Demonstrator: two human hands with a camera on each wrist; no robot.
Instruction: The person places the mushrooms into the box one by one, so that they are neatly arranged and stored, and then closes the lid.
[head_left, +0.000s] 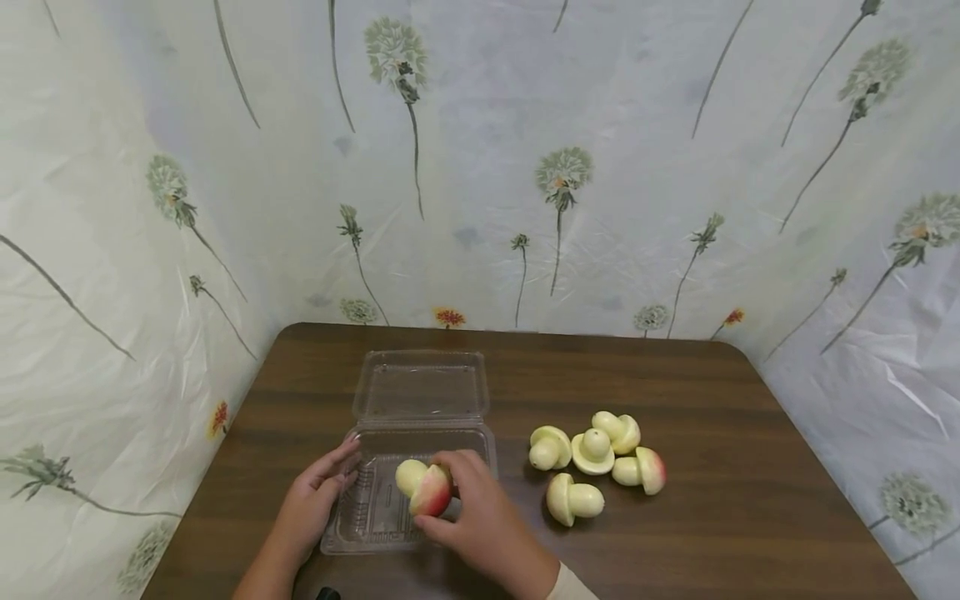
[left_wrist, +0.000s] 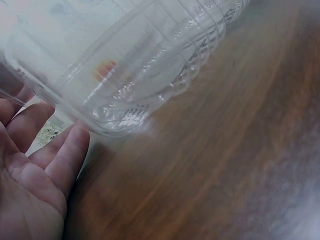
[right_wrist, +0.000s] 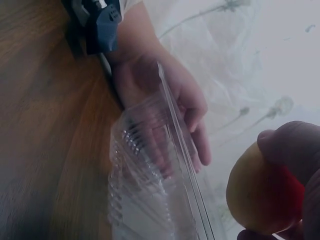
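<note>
My right hand [head_left: 486, 518] grips a toy mushroom [head_left: 431, 492] by its red-and-cream cap, its pale stem pointing left. It is held over the base of a clear plastic clamshell box [head_left: 405, 546]. In the right wrist view, the thumb and fingers close round the mushroom [right_wrist: 257, 192], beside the box's rim. My left hand [head_left: 309, 502] is at the box's left side, its fingers loosely extended with the tips right at the rim. The left wrist view shows these fingertips [left_wrist: 77, 137] by a lower corner of the clear box [left_wrist: 145, 75].
Several more toy mushrooms [head_left: 596, 451] lie in a loose group on the brown wooden table [head_left: 720, 542], right of the box. The box's lid [head_left: 422, 385] lies folded back, away from me. Dandelion-patterned sheeting [head_left: 465, 167] surrounds the table's back and sides.
</note>
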